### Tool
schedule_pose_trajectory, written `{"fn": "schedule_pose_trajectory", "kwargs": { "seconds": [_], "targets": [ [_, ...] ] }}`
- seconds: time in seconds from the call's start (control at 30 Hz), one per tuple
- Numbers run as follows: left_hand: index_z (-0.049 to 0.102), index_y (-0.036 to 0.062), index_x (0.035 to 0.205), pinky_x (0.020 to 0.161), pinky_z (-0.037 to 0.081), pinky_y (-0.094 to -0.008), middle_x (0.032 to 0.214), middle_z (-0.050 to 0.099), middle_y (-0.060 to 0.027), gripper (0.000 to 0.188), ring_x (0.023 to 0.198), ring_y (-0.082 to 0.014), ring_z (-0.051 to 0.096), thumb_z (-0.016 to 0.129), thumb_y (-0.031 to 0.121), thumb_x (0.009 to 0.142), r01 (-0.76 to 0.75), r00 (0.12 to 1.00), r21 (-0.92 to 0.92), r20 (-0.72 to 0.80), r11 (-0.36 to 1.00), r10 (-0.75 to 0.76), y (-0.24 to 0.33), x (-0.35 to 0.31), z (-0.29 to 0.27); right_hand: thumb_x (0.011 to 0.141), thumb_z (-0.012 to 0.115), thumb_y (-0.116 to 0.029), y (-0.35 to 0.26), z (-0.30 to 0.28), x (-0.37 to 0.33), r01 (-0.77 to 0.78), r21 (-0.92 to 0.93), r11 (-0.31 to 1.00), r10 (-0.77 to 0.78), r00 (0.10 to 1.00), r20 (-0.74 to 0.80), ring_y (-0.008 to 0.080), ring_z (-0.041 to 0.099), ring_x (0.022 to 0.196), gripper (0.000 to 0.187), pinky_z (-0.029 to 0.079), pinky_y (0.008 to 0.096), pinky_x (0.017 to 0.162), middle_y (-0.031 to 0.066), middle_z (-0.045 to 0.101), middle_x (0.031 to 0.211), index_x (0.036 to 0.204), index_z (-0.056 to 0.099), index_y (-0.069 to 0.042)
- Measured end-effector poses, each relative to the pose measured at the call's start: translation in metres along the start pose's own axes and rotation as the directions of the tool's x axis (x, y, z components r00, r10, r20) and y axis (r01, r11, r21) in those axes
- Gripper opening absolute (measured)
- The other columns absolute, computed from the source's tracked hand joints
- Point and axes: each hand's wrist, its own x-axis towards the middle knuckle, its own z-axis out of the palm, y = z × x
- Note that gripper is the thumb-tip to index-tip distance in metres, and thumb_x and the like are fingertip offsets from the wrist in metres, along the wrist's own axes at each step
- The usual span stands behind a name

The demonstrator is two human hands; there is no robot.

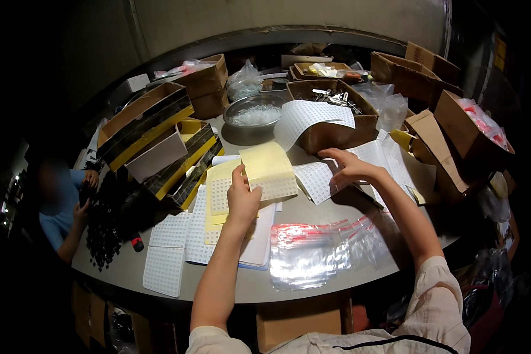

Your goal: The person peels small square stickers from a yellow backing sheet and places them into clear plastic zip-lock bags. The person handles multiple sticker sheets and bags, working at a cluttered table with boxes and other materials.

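Head-camera view over a cluttered grey worktable [230,283]: at frame centre, the left hand [242,197] pinches a yellow-backed sheet of small white dots [269,171] between thumb and curled fingers, holding it upright above a stack of similar sheets [218,197]. Right of centre, the right hand [349,167] rests with fingers loosely spread, its fingertips touching a white dotted sheet [316,180] lying flat. Clear zip bags [312,251] lie in the lower middle. A metal bowl [255,112] and cardboard boxes [330,115] crowd the upper frame. At far left, another person [65,212] sits beside a heap of small black parts [103,227].
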Motion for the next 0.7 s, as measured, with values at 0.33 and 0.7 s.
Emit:
{"fn": "schedule_pose_trajectory", "kwargs": {
  "seconds": [0.33, 0.7],
  "targets": [
    [0.04, -0.0024, 0.146, 0.096, 0.052, -0.0396, 0.121, 0.069, -0.0258, 0.068, 0.11, -0.0347, 0.069, 0.063, 0.003, 0.082, 0.036, 0.999, 0.018, 0.008, 0.999, -0.036, 0.005, -0.001, -0.001, 0.062, 0.081, -0.036, -0.002, 0.01, 0.001, 0.08, -0.292, 0.953, -0.139, 0.973, -0.186, 0.0335, 0.046, 0.129, 0.072, 0.019, 0.0494, 0.114, 0.0083, 0.062, 0.125, 0.131, 0.066, -0.021],
    [0.042, -0.0008, 0.146, 0.098, 0.051, -0.039, 0.124, 0.067, -0.0264, 0.067, 0.113, -0.035, 0.068, 0.063, 0.002, 0.082, 0.063, 0.997, -0.1, 0.05, 0.993, -0.058, 0.0, -0.001, 0.001, 0.083, 0.078, -0.016, -0.031, -0.015, -0.036, 0.302, 0.077, 0.95, -0.208, 0.8, -0.563, 0.0195, 0.067, 0.092, 0.019, 0.041, 0.0401, 0.105, 0.0055, 0.078, 0.097, 0.101, 0.079, -0.008]
  ]
}}
